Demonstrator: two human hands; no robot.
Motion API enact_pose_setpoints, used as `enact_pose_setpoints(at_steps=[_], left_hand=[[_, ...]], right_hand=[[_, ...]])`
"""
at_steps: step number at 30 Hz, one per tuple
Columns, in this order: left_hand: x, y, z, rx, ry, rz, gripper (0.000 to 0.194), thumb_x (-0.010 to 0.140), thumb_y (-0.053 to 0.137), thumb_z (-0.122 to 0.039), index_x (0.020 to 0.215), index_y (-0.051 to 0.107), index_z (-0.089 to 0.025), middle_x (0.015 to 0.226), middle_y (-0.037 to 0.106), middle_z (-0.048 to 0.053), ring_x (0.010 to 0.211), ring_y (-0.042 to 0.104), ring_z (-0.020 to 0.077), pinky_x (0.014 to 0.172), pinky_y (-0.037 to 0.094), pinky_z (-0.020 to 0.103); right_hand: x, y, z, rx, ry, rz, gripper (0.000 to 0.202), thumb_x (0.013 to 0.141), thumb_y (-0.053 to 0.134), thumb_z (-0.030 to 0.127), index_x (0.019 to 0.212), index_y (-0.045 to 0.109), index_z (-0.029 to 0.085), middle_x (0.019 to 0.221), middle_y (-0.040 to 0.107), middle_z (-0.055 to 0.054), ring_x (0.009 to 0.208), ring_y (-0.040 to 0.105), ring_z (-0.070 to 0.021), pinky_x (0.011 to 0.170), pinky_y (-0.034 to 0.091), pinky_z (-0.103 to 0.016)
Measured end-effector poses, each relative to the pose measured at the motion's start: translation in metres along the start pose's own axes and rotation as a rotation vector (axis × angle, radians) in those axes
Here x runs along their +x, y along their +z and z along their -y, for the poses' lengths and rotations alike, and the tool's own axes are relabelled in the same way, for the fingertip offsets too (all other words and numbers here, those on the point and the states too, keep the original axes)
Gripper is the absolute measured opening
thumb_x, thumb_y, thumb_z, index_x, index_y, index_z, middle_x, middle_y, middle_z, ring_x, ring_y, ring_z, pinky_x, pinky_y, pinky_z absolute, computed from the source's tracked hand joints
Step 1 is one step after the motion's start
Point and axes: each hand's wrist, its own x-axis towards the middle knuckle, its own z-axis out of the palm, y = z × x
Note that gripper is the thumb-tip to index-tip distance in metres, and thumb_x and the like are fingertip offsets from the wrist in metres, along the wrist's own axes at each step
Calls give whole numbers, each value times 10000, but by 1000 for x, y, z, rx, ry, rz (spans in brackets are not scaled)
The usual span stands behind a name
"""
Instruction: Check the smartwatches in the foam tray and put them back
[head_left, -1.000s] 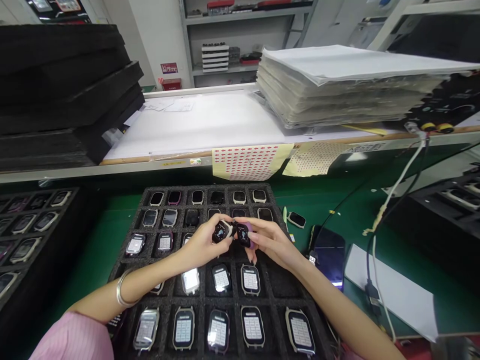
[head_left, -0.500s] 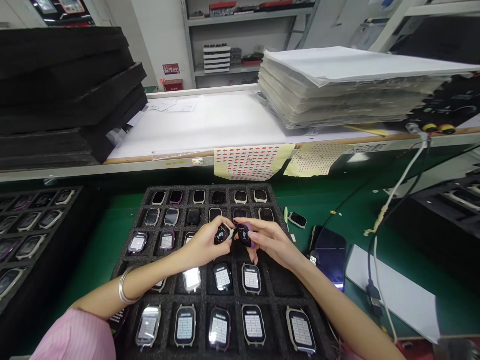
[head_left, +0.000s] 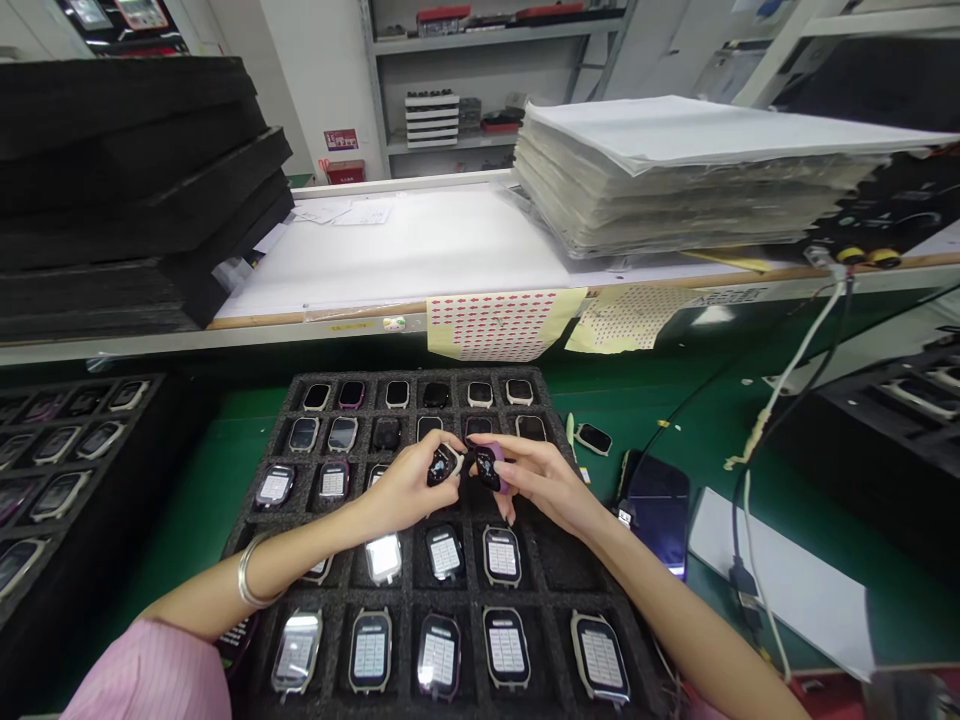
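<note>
My left hand (head_left: 415, 484) is closed around a silver-cased smartwatch (head_left: 442, 465) with its dark screen lit. Close beside it, my right hand (head_left: 541, 480) pinches a purple-cased smartwatch (head_left: 487, 467), also with a lit screen. The two watches are held edge toward edge, nearly touching. Both hands hover over a black foam tray (head_left: 469, 590) with square compartments. Strapless watches fill many of these; those in the front rows, such as a silver watch (head_left: 505, 645), show white grid screens, while the back rows are dark. My hands hide some middle compartments.
To the right lie a single watch (head_left: 594, 438), a dark phone (head_left: 658, 508), white paper (head_left: 784, 580) and hanging cables (head_left: 750, 520). Another watch tray (head_left: 161, 460) stands left. A shelf edge (head_left: 337, 328) crosses behind, bearing black foam stacks (head_left: 127, 190) and piled sheets (head_left: 675, 190).
The view has shifted very slightly. Both hands keep the same grip on their watches, with hardly any movement between them.
</note>
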Motion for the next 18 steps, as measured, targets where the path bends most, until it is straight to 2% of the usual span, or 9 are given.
enact_pose_setpoints(at_steps=[3, 8, 10, 13, 18], left_hand=[[0, 0, -1, 17, 29, -45, 279, 797, 540, -197, 1071, 486, -187, 909, 609, 23, 753, 547, 154, 717, 447, 283], [-1, 0, -1, -2, 8, -24, 257, 812, 533, -210, 1063, 483, -192, 831, 571, -12, 592, 501, 108, 603, 443, 243], [-1, 0, -1, -5, 8, -33, 284, 814, 533, -209, 1091, 474, -192, 868, 573, -2, 604, 508, 109, 593, 443, 239], [-1, 1, 0, -14, 24, -48, 314, 821, 525, -211, 1129, 465, -192, 904, 576, 9, 643, 530, 120, 612, 451, 248], [0, -1, -1, 17, 54, -60, 260, 803, 544, -205, 1059, 501, -195, 860, 587, 1, 742, 553, 147, 717, 449, 268]], right_hand=[[0, -1, 0, -19, -5, 1, 421, 837, 693, 274, 1232, 615, 149, 684, 611, 0, 500, 618, -126, 454, 540, -247], [1, -1, 0, -15, -1, -7, 476, 840, 689, 286, 1283, 582, 147, 635, 592, 13, 483, 607, -127, 435, 527, -244], [0, 0, 1, -21, -7, -7, 477, 843, 685, 288, 1287, 580, 150, 632, 600, 10, 490, 612, -131, 445, 528, -248], [0, 1, 2, -23, -12, -4, 458, 846, 681, 290, 1272, 593, 146, 632, 610, 3, 490, 613, -130, 454, 526, -248], [-1, 2, 3, -27, 0, 0, 473, 852, 672, 286, 1292, 575, 144, 604, 597, 13, 484, 616, -137, 450, 524, -252]])
